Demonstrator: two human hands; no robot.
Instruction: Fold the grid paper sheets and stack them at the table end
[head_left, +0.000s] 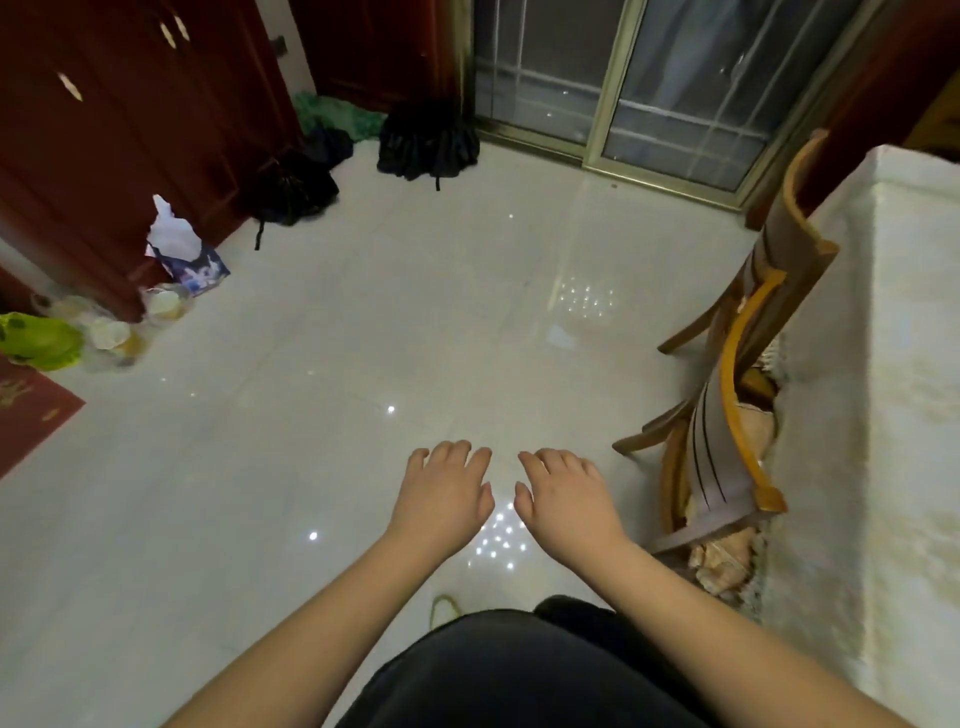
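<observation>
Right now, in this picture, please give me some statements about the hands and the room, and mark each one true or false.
1. Both hands, left hand and right hand, hold nothing. True.
2. A sheet of grid paper lies under the hands. False: only the shiny tiled floor is below them; no grid paper is in view.
3. Wooden chairs stand against the cloth-covered table. True.
4. The table stands to the person's left. False: it is at the right edge.
5. A tissue box sits on the floor by the dark red cabinet. True.
</observation>
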